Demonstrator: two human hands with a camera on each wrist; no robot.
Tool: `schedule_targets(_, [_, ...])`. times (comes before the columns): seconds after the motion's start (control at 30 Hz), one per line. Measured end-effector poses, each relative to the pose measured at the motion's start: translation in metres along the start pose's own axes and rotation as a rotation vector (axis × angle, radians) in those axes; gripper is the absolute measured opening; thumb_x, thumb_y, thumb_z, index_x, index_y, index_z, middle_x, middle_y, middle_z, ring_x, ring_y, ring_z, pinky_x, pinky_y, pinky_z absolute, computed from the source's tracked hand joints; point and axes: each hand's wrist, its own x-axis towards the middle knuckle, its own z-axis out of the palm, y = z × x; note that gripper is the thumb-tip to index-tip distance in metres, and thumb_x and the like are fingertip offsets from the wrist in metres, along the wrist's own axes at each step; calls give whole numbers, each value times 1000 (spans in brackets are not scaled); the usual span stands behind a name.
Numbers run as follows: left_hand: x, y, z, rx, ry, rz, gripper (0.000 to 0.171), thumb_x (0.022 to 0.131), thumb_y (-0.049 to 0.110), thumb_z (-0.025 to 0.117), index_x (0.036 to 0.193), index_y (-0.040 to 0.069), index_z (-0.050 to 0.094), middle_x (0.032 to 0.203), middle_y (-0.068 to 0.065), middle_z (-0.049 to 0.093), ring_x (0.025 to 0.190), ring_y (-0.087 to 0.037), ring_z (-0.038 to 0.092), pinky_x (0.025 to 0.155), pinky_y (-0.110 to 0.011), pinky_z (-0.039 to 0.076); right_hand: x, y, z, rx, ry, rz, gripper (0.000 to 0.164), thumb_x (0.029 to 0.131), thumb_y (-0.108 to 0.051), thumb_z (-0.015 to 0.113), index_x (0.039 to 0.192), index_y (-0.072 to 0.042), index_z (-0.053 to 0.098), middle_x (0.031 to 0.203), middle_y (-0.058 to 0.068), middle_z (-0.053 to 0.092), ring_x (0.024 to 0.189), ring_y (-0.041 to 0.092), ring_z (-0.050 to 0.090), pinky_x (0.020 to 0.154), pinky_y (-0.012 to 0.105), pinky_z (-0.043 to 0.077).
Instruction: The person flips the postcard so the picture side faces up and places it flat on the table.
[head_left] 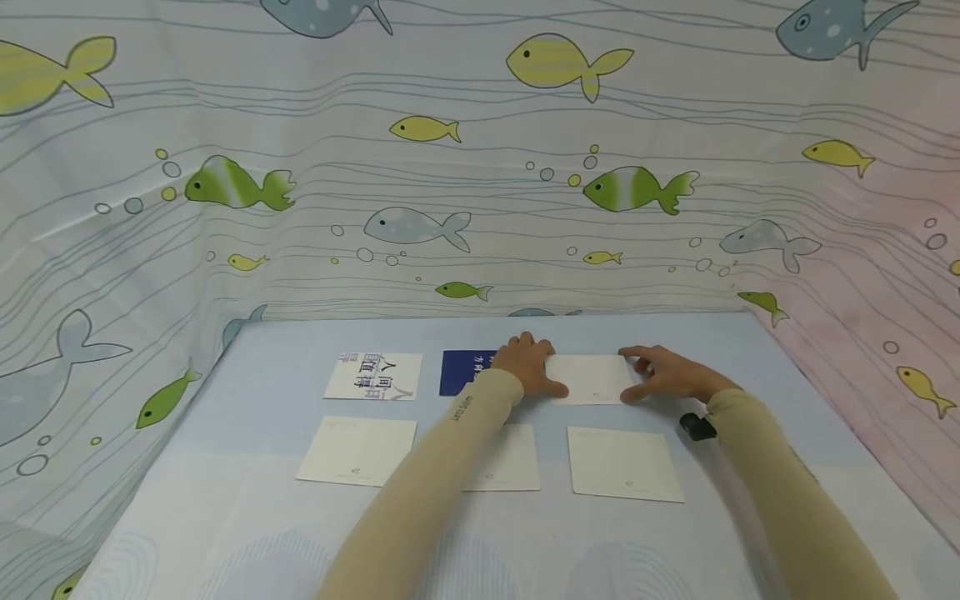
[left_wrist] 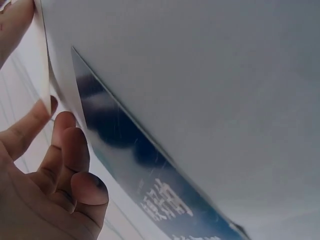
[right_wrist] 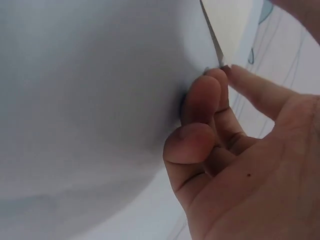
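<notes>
A white card (head_left: 592,380) lies at the right of the far row in the head view, with a hand at each side edge. My left hand (head_left: 527,367) holds its left edge, thumb at the near corner and index finger at the far one. At the opposite edge, my right hand (head_left: 671,375) holds the corners the same way. The card's pale edge (left_wrist: 43,55) shows between thumb and index finger in the left wrist view; the right wrist view shows a corner (right_wrist: 227,35) at the index fingertip. Left of it, a dark blue card (head_left: 459,372) with white characters is partly covered by my left hand.
A white card with printed blue characters (head_left: 375,379) lies at the far left. Nearer are three plain white cards: one at left (head_left: 352,450), one in the middle (head_left: 516,458) partly behind my left sleeve, one at right (head_left: 626,462). A fish-patterned curtain (head_left: 525,250) hangs behind the table.
</notes>
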Motion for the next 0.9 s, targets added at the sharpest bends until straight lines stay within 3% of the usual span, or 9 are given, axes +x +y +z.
schedule_targets(0.23, [1, 2, 3, -107, 13, -32, 77, 83, 57, 78, 144, 18, 53, 133, -7, 57, 120, -24, 54, 103, -41, 45, -1, 3, 5, 72, 52, -16, 95, 79, -35, 88, 153, -7, 34, 123, 17, 51, 102, 30, 50, 88, 45, 41])
schedule_targets(0.37, [2, 5, 1, -183, 52, -95, 65, 91, 51, 71, 141, 13, 57, 130, -6, 65, 116, -24, 62, 91, -40, 52, -5, 2, 8, 102, 82, -37, 97, 80, -34, 88, 153, -9, 31, 120, 16, 52, 98, 28, 51, 84, 42, 41])
schedule_targets(0.53, [0, 7, -5, -241, 78, -157, 50, 97, 47, 62, 131, 10, 68, 115, -2, 74, 95, -21, 69, 71, -35, 54, -10, 1, 11, 108, 120, -52, 97, 80, -32, 88, 153, -11, 28, 117, 14, 51, 93, 26, 52, 79, 38, 42])
schedule_targets(0.67, [-3, 7, -6, -337, 43, -206, 47, 98, 44, 61, 125, 7, 70, 86, 0, 76, 74, -15, 64, 63, -31, 50, -12, 1, 14, 116, 133, -54, 97, 81, -31, 88, 153, -12, 26, 113, 13, 52, 91, 25, 54, 79, 39, 43])
schedule_targets(0.77, [-3, 6, -5, -422, 21, -224, 41, 100, 38, 62, 124, 6, 70, 66, 2, 71, 64, -12, 60, 67, -31, 49, -12, 1, 15, 108, 146, -60, 95, 82, -31, 87, 152, -13, 25, 110, 12, 52, 90, 25, 55, 78, 39, 43])
schedule_targets(0.9, [-4, 5, -4, -492, 15, -204, 34, 102, 31, 61, 123, 7, 69, 65, 5, 71, 62, -10, 62, 79, -33, 49, -14, 1, 16, 99, 161, -62, 93, 83, -29, 86, 151, -12, 26, 106, 11, 53, 89, 25, 55, 77, 39, 44])
